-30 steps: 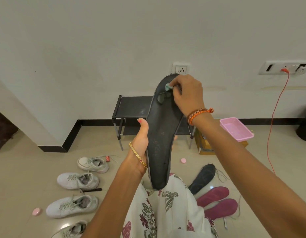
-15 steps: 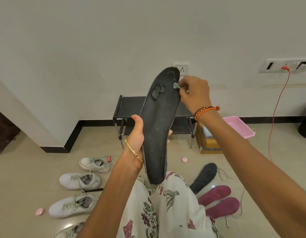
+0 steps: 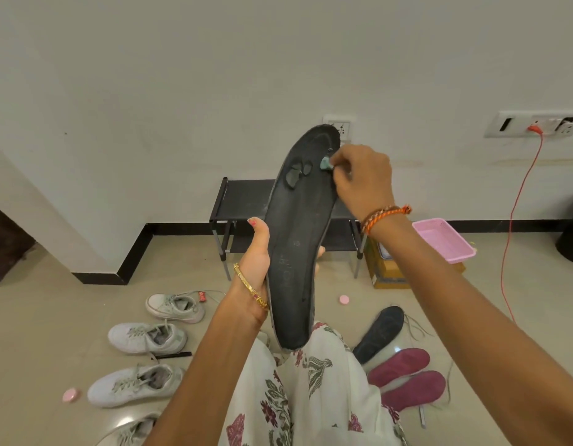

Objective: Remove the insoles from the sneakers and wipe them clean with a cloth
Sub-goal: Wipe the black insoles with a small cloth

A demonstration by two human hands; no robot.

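— Floral white cotton across the lap [image 3: 310, 397], with the heel end of the long black foam insole [image 3: 294, 252] propped just above it. Gripped how?

— Held upright by the left hand [image 3: 257, 262]: thumb up along the near edge, fingers wrapped behind, tips just showing past the far edge. Clasped at mid-length, so toe end well above the grip and unsupported.

— And up top?

— Pinched in the right hand [image 3: 359, 178]: a small teal wad of cloth [image 3: 325, 163], pressed to the right edge of the insole near the toe, beside two dull grey patches [image 3: 296, 173]. Looks like spot-rubbing, not broad wiping.

— Risks from here?

— Likely flexing of the thin foam away from the pressure, given the low hold; could skip over the marks or fold the toe. Tiny cloth too, easily slipped from the fingertips. Better grip nearer the toe, probably.

— Farther out?

— Down on the beige tile floor [image 3: 53, 317]: four white lace-up sneakers [image 3: 146, 338] to the left; one dark insole [image 3: 378, 333] and two maroon insoles [image 3: 404, 375] lying to the right. Beyond, a low black metal rack [image 3: 243, 201] against the wall, a pink plastic tray [image 3: 442, 239] on a yellow box [image 3: 384, 272], an orange cable [image 3: 516, 220] hanging from the wall socket
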